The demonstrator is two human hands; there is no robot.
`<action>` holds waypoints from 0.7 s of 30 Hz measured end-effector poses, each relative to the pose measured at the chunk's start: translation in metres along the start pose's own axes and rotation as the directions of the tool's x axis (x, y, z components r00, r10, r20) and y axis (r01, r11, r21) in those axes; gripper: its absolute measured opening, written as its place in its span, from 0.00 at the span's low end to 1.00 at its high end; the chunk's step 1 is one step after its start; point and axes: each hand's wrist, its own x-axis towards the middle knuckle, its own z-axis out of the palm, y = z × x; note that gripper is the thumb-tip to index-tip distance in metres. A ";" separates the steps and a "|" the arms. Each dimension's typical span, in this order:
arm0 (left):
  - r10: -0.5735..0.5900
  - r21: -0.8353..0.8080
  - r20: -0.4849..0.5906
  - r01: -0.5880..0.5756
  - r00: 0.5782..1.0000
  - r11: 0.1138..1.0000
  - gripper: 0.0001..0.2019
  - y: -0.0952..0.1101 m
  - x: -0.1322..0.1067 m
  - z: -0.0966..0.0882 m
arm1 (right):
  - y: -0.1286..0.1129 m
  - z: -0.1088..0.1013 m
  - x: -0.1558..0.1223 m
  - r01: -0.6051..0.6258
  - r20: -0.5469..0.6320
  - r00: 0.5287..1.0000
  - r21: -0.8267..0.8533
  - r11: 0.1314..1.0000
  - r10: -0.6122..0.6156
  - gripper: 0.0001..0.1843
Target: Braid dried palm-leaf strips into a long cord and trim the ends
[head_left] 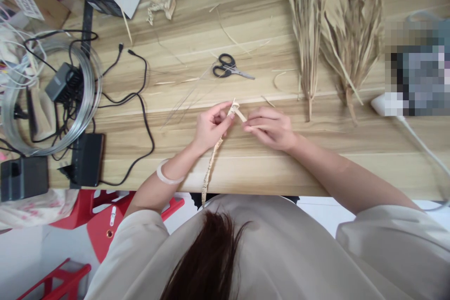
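Observation:
My left hand [211, 126] pinches the top of a braided straw cord [212, 159] that hangs down over the front edge of the wooden table [246, 168]. A white bangle [167, 176] sits on that wrist. My right hand [272, 126] is closed on a loose flat straw strip [241, 113] at the cord's working end. Both hands meet just above the table near its front edge. Black-handled scissors [229, 69] lie beyond the hands, untouched.
Bundles of dried straw leaves [330, 23] lie at the back right. A coil of wire [52, 93], black power adapters [87, 159] and cables [140, 103] crowd the left. A small braided piece [161, 7] lies at the back. Red stools [105, 220] stand below the table.

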 end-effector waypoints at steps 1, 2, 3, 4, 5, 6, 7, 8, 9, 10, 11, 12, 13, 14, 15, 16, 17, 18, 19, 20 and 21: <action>0.004 -0.003 0.000 -0.004 1.000 1.000 0.18 0.000 0.000 0.000 | -0.001 0.000 0.001 -0.037 -0.029 0.999 0.011 0.999 0.037 0.11; 0.009 -0.005 -0.004 -0.009 1.000 1.000 0.18 0.000 0.000 0.000 | -0.002 0.001 0.002 -0.082 -0.060 0.995 0.024 0.996 0.084 0.13; 0.011 -0.006 -0.011 -0.011 1.000 1.000 0.17 0.000 0.000 0.000 | -0.003 0.001 0.003 -0.131 -0.088 0.987 0.042 0.991 0.134 0.14; 0.011 -0.005 -0.015 -0.011 1.000 1.000 0.17 -0.001 0.000 0.000 | -0.004 0.002 0.005 -0.174 -0.106 0.978 0.064 0.983 0.180 0.15; 0.011 -0.002 -0.018 -0.011 1.000 1.000 0.17 -0.001 0.000 0.000 | -0.004 0.002 0.006 -0.206 -0.112 0.970 0.092 0.974 0.215 0.16; 0.011 0.001 -0.018 -0.011 1.000 1.000 0.17 -0.001 0.000 0.000 | -0.004 0.002 0.007 -0.227 -0.107 0.965 0.123 0.966 0.240 0.16; 0.013 0.004 -0.014 -0.013 1.000 1.000 0.17 -0.001 0.000 0.000 | -0.005 0.002 0.007 -0.241 -0.091 0.962 0.153 0.958 0.257 0.16; 0.016 0.007 -0.008 -0.016 1.000 1.000 0.17 -0.002 0.000 0.000 | -0.005 0.002 0.007 -0.249 -0.068 0.962 0.179 0.952 0.265 0.16; 0.018 0.009 -0.002 -0.018 1.000 1.000 0.17 -0.002 0.000 0.000 | -0.004 0.002 0.007 -0.252 -0.043 0.963 0.198 0.947 0.265 0.16; 0.018 0.012 0.001 -0.018 1.000 1.000 0.17 -0.002 0.000 0.000 | -0.004 0.002 0.007 -0.250 -0.020 0.966 0.208 0.946 0.260 0.15; 0.016 0.014 0.004 -0.016 1.000 1.000 0.17 -0.002 0.000 0.000 | -0.003 0.002 0.006 -0.243 -0.004 0.968 0.210 0.947 0.249 0.15; 0.010 0.017 0.007 -0.010 1.000 1.000 0.17 -0.002 0.000 0.000 | -0.002 0.002 0.005 -0.229 0.008 0.973 0.205 0.952 0.232 0.14; 0.004 0.021 0.008 -0.004 1.000 1.000 0.18 -0.002 0.000 -0.001 | -0.001 0.003 0.004 -0.210 0.014 0.977 0.195 0.958 0.211 0.14; -0.002 0.024 0.008 0.002 1.000 1.000 0.18 -0.002 0.000 -0.001 | 0.000 0.003 0.004 -0.188 0.019 0.982 0.184 0.965 0.188 0.13; -0.005 0.026 0.009 0.005 1.000 1.000 0.18 -0.003 0.000 -0.001 | 0.001 0.003 0.003 -0.166 0.025 0.986 0.171 0.971 0.164 0.13; -0.007 0.026 0.009 0.007 1.000 1.000 0.19 -0.003 0.000 -0.001 | 0.002 0.004 0.002 -0.144 0.034 0.989 0.156 0.977 0.141 0.13; -0.007 0.023 0.008 0.006 1.000 1.000 0.19 -0.003 0.000 -0.001 | 0.003 0.004 0.002 -0.125 0.046 0.992 0.138 0.983 0.120 0.13; -0.006 0.018 0.006 0.006 1.000 1.000 0.19 -0.003 0.000 -0.001 | 0.004 0.005 0.002 -0.108 0.056 0.993 0.116 0.987 0.102 0.13; -0.006 0.012 0.003 0.006 1.000 1.000 0.20 -0.003 0.000 0.000 | 0.005 0.005 0.002 -0.090 0.066 0.994 0.091 0.992 0.084 0.14; -0.006 0.008 0.001 0.006 1.000 1.000 0.20 -0.004 0.000 0.000 | 0.006 0.005 0.001 -0.071 0.076 0.995 0.066 0.995 0.066 0.15; -0.006 0.006 -0.001 0.006 1.000 1.000 0.20 -0.004 0.000 0.000 | 0.006 0.005 0.001 -0.053 0.083 0.995 0.042 0.998 0.049 0.15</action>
